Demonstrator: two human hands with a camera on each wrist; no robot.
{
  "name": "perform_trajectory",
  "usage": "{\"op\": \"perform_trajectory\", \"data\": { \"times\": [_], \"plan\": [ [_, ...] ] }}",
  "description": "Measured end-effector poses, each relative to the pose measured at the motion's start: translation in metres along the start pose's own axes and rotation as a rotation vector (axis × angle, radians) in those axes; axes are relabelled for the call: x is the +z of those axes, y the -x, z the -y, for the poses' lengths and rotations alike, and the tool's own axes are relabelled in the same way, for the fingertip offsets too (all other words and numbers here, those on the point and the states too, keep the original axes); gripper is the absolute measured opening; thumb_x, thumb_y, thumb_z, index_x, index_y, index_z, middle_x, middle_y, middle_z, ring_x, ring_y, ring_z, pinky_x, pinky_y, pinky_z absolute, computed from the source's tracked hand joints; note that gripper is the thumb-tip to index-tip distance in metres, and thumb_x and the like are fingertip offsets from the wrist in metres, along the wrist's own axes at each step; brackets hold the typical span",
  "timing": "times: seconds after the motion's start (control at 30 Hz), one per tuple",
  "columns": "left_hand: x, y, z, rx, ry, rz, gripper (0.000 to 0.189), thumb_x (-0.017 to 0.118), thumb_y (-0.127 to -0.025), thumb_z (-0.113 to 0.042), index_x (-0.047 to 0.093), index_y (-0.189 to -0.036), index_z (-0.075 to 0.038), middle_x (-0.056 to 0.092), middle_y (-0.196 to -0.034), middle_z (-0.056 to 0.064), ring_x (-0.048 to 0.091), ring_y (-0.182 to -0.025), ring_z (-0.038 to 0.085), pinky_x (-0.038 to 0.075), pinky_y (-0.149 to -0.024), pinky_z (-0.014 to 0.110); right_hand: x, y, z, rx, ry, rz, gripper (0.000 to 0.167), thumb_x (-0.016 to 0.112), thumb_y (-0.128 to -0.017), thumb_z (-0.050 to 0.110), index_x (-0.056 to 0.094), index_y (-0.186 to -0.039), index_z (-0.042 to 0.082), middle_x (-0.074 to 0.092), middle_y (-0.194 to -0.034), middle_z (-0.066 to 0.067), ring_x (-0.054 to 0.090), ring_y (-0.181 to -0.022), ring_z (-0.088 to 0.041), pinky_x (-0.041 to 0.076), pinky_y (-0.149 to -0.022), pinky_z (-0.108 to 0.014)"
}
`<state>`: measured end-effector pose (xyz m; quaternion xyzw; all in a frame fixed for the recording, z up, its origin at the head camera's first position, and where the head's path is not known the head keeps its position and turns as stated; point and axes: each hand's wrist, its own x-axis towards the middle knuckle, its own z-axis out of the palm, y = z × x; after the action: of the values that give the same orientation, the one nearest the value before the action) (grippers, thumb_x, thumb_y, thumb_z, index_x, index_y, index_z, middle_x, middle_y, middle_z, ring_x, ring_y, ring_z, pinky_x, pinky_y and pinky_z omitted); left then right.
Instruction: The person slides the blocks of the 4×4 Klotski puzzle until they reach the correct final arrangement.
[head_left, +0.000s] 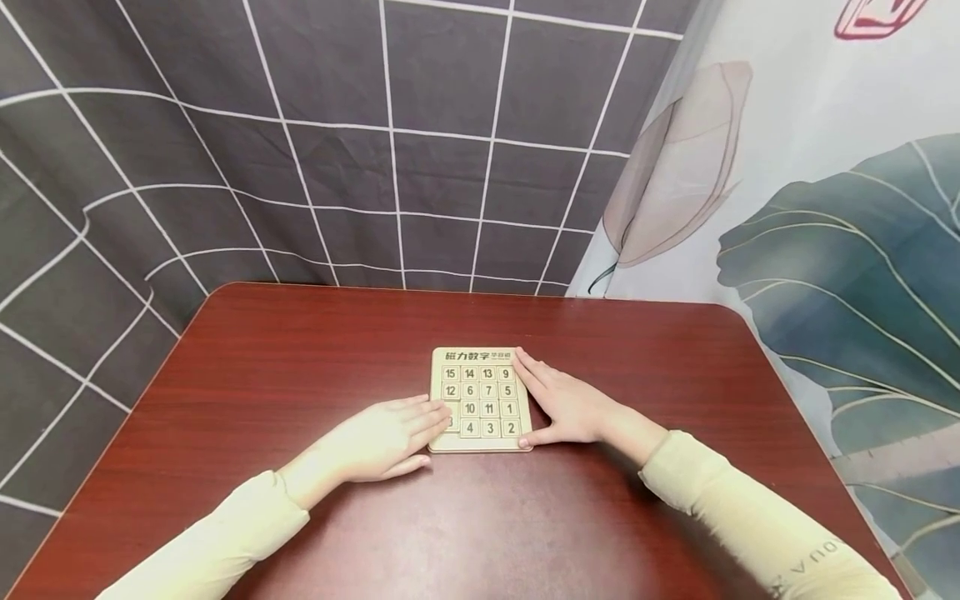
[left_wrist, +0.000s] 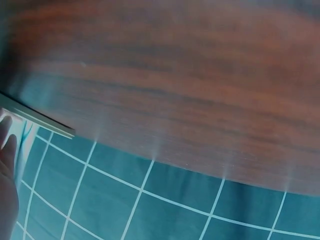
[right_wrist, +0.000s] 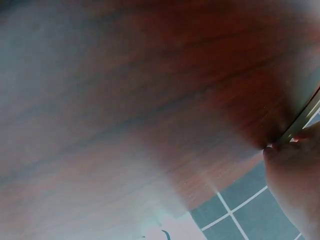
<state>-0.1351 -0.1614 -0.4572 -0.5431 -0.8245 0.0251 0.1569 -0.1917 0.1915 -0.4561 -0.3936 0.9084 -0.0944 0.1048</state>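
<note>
A cream sliding number puzzle (head_left: 480, 447) lies flat on the table, with numbered square tiles in rows and Chinese lettering along its top. My left hand (head_left: 386, 437) reaches in from the left, its straight fingertips resting on the lower left tiles. They partly cover one tile's number and the spot above it. At the right side, my right hand (head_left: 573, 407) spreads along the frame, fingers touching the upper right corner and thumb on the lower right corner. The left wrist view catches only the puzzle's edge (left_wrist: 42, 121) and some fingers; the right wrist view shows another edge (right_wrist: 302, 120) beside the hand.
The puzzle sits on a reddish-brown wooden table (head_left: 315, 350) with rounded far corners. Behind it hangs a dark grey curtain (head_left: 442, 175) with white grid lines. A pale curtain with leaf prints (head_left: 847, 250) hangs at the right.
</note>
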Motion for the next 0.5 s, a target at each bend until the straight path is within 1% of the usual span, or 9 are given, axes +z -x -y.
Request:
{"op": "perform_trajectory", "data": {
  "times": [0.13,0.23,0.3,0.37,0.5],
  "plan": [
    [0.000,-0.004,0.006,-0.013,-0.040,0.026,0.059,0.069,-0.100,-0.044,0.067,-0.140,-0.002,0.068,-0.145,0.014,0.066,-0.136,0.027,0.051,-0.119,0.039,-0.001,0.000,0.000,-0.006,-0.002,0.000,0.122,0.073,-0.089,0.068,0.014,-0.168,-0.003,0.009,-0.178,-0.023,0.027,-0.162,-0.042,0.035,-0.130,-0.056],
    [0.001,-0.005,0.009,-0.018,-0.046,0.037,0.058,0.068,-0.101,-0.043,0.066,-0.141,-0.001,0.067,-0.146,0.015,0.065,-0.137,0.028,0.050,-0.120,0.040,-0.002,0.000,0.001,-0.004,-0.012,-0.003,0.122,0.074,-0.088,0.067,0.015,-0.168,-0.004,0.010,-0.178,-0.024,0.027,-0.162,-0.043,0.035,-0.130,-0.056],
    [0.001,-0.006,0.010,-0.016,-0.036,0.032,0.058,0.069,-0.100,-0.042,0.066,-0.141,-0.001,0.067,-0.146,0.016,0.065,-0.137,0.028,0.050,-0.120,0.040,-0.003,0.000,0.003,-0.002,-0.013,-0.002,0.122,0.074,-0.088,0.066,0.015,-0.168,-0.004,0.010,-0.178,-0.024,0.027,-0.162,-0.042,0.034,-0.130,-0.056],
    [0.001,-0.007,0.008,-0.011,-0.022,0.023,0.059,0.069,-0.100,-0.043,0.065,-0.142,-0.001,0.067,-0.147,0.015,0.064,-0.138,0.028,0.050,-0.121,0.040,-0.004,0.000,0.003,0.001,-0.013,-0.001,0.121,0.075,-0.088,0.066,0.015,-0.168,-0.004,0.010,-0.178,-0.023,0.027,-0.162,-0.042,0.035,-0.130,-0.056],
    [0.001,-0.012,-0.001,0.021,0.002,0.000,0.062,0.068,-0.100,-0.045,0.064,-0.144,-0.001,0.065,-0.148,0.014,0.063,-0.140,0.027,0.049,-0.121,0.039,-0.004,0.002,0.004,0.003,-0.015,-0.007,0.121,0.075,-0.088,0.066,0.017,-0.168,-0.004,0.011,-0.178,-0.023,0.029,-0.161,-0.043,0.037,-0.128,-0.057]
  ]
}}
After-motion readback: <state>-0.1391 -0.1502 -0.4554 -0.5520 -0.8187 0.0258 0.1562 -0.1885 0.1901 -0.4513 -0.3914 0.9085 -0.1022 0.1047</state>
